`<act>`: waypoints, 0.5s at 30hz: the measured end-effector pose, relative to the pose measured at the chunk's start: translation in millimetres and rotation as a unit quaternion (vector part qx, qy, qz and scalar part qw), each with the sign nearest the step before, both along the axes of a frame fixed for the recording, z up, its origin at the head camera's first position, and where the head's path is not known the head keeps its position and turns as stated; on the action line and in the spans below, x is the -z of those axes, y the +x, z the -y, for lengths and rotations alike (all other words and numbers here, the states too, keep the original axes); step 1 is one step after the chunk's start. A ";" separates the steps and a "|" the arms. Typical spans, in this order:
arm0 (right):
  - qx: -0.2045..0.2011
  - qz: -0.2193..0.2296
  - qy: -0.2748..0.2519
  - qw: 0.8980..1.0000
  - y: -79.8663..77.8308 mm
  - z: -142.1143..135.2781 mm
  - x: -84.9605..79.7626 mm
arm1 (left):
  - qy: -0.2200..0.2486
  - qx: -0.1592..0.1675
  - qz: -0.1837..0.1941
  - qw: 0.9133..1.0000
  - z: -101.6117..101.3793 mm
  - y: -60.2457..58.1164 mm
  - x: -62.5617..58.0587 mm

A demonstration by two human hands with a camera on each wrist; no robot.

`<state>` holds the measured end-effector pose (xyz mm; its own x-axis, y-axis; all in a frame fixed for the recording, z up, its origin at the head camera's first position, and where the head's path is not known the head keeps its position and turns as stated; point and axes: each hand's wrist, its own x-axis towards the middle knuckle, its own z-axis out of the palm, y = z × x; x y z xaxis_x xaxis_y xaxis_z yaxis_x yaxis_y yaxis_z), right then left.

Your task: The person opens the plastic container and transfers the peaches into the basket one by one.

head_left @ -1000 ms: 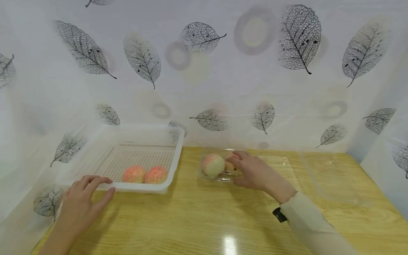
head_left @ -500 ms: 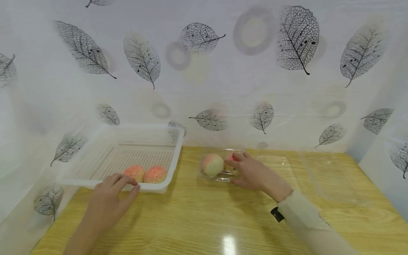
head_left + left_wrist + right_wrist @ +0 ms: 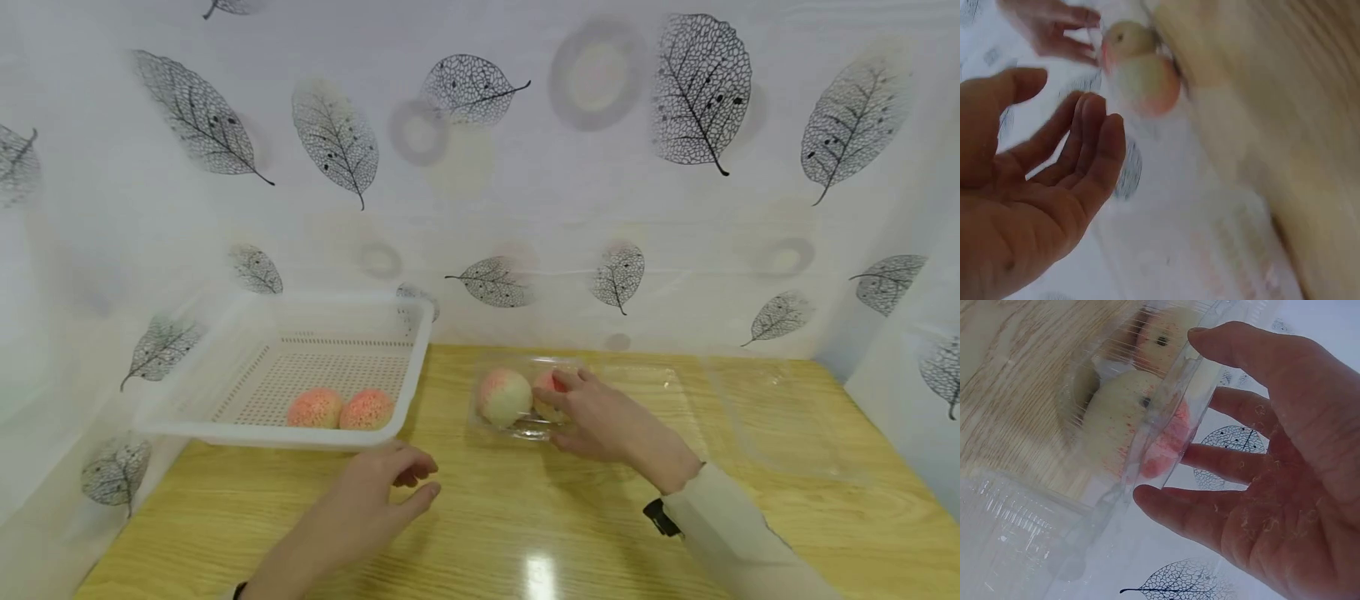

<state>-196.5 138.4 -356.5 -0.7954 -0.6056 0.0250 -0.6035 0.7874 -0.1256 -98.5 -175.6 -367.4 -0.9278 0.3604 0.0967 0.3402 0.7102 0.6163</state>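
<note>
My right hand (image 3: pixel 603 417) holds the right end of a clear plastic clamshell box (image 3: pixel 528 432), its thumb at the near side and its fingers over the far side. In the right wrist view, the fingertips (image 3: pixel 1147 495) meet the box's edge. Two peaches sit in the box: a pale pink one (image 3: pixel 504 398) on the left and another peach (image 3: pixel 550 392) partly behind my fingers. My left hand (image 3: pixel 356 504) hovers with loosely bent fingers in front of a white plastic basket (image 3: pixel 300 435), holding nothing. Inside that basket, two pink peaches (image 3: pixel 341 410) lie at the near right corner.
A flat clear plastic lid (image 3: pixel 648 383) lies right of the box, seemingly joined to it. Farther right is another clear plastic piece (image 3: pixel 780 417). Behind the wooden table (image 3: pixel 480 517) hangs a white leaf-print sheet (image 3: pixel 480 192).
My left hand has moved right along the basket's near rim and away from it. The box with its peaches has shifted slightly right and towards me, together with my right hand.
</note>
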 end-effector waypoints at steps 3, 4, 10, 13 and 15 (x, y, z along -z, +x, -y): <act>-0.005 -0.012 -0.004 1.000 5.1 -0.3 -0.1 | 0.033 0.001 0.094 0.995 -15.0 -5.6 2.5; -0.007 -0.014 -0.007 1.000 7.0 -0.4 -0.2 | 0.051 -0.001 0.123 0.991 -19.6 -7.7 4.5; -0.026 -0.016 -0.022 0.999 16.4 -2.2 -1.1 | 0.177 -0.010 0.245 0.953 -36.4 -17.4 21.9; -0.035 -0.017 -0.026 0.999 19.6 -3.2 -0.6 | 0.266 -0.017 0.300 0.916 -41.6 -22.1 30.3; -0.039 -0.022 -0.028 0.999 20.8 -3.9 0.4 | 0.314 -0.027 0.330 0.890 -45.1 -25.7 34.9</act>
<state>-175.7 142.4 -356.9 -0.7432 -0.6624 0.0942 -0.6686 0.7304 -0.1394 -124.2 -130.5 -402.3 -0.8718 0.3802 -0.3090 -0.2672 0.1597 0.9503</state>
